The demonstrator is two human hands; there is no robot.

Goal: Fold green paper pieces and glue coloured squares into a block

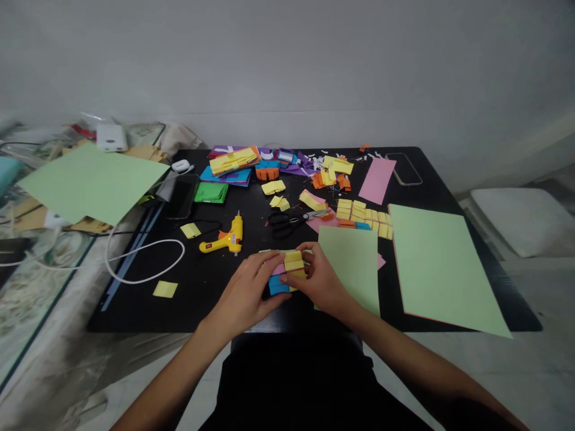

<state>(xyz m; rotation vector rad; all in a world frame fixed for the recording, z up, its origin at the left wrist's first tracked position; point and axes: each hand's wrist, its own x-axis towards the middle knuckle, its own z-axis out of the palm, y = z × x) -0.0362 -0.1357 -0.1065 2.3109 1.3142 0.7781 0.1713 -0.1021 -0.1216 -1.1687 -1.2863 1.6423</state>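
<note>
Near the front edge of the black table, both hands hold a small block of folded paper pieces (294,261), yellow, pink and blue. My left hand (248,288) closes on its left side, fingers over the pink part and thumb below the blue part. My right hand (324,281) grips its right side, with the thumb across the front and fingers bent behind the yellow part. Beyond them lie black-handled scissors (287,225). A yellow glue gun (230,237) rests to the left. Rows of folded yellow pieces (366,216) sit at the right.
Light green sheets (442,263) lie at the right, and a smaller one (353,260) beside my right hand. Colored paper stacks (233,161), scraps and a pink strip (377,181) line the back. A white cable (148,242) loops at the left near a dark phone (183,196).
</note>
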